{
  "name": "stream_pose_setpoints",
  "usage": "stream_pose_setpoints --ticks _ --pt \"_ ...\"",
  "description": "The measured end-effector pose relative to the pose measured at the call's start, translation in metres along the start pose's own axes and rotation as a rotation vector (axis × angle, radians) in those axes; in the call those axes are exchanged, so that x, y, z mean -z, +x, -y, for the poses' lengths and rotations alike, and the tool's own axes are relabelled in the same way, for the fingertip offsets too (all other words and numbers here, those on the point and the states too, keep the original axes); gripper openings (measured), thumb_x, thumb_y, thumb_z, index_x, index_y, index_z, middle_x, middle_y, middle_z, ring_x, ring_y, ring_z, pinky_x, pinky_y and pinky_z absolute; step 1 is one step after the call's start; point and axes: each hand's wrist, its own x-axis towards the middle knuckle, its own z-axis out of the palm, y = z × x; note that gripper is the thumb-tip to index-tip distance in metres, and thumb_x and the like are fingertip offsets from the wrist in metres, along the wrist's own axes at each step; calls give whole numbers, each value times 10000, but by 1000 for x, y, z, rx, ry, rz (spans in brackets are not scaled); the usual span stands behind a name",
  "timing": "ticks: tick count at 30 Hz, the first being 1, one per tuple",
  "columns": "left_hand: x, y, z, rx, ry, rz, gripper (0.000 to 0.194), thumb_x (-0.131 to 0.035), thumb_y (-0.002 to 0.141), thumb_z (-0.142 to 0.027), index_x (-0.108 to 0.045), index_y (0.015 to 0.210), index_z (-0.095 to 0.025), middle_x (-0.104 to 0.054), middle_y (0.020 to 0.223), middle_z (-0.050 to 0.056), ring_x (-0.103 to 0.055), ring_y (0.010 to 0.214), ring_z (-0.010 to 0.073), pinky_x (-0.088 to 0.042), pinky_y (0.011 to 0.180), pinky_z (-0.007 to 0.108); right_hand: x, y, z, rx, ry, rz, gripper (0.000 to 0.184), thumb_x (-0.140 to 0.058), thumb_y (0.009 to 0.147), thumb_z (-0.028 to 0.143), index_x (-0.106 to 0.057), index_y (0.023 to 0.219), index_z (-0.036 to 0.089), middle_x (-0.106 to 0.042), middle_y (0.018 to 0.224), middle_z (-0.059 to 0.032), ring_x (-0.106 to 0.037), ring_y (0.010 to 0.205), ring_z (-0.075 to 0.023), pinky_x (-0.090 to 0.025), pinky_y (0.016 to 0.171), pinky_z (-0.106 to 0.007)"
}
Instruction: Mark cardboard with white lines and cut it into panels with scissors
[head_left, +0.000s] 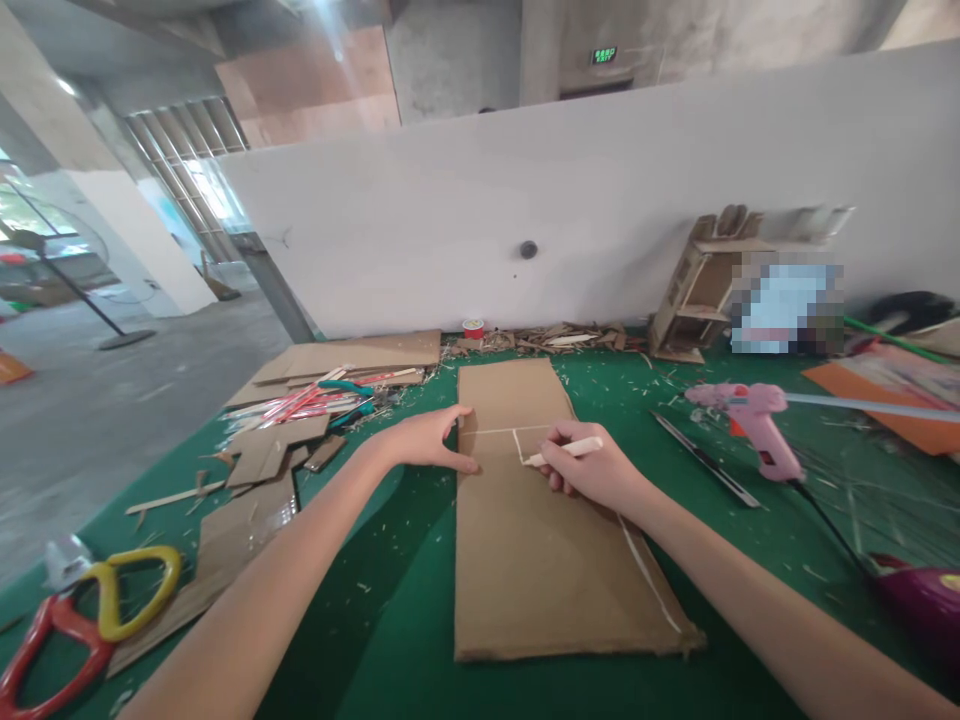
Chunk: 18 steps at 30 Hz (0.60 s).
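A long brown cardboard piece [540, 580] lies flat on the green table. Along its left edge rests my left hand [431, 440], thumb and forefinger spread apart and touching the board; its other fingers are partly hidden. My right hand [592, 465] grips a white marker pen [577, 447], and the tip meets the board. A thin white line [499, 431] runs across the cardboard, and a short white stroke [518, 446] drops from it to the pen tip. Another white line [652, 570] follows the right side, partly covered by my right hand and forearm.
Red-and-yellow-handled scissors [105, 610], teal-handled pliers [352, 395] and cardboard scraps [262, 450] lie at left. To the right are a utility knife [705, 460], a pink glue gun [757, 415] with its cord, and a small cardboard shelf [694, 290]. A white partition [450, 230] stands behind.
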Motion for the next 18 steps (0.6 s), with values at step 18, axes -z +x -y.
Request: stream_pose_setpoints --ticks 18 --pt "0 0 0 -1 14 -4 1070 -605 554 -748 -263 1433 -244 -494 1314 107 -551 1065 292 -430 772 292 2 1 0 -15 56 74 165 -508 752 228 -507 595 176 -618 526 6 -580 425 -97 -419 374 -159"
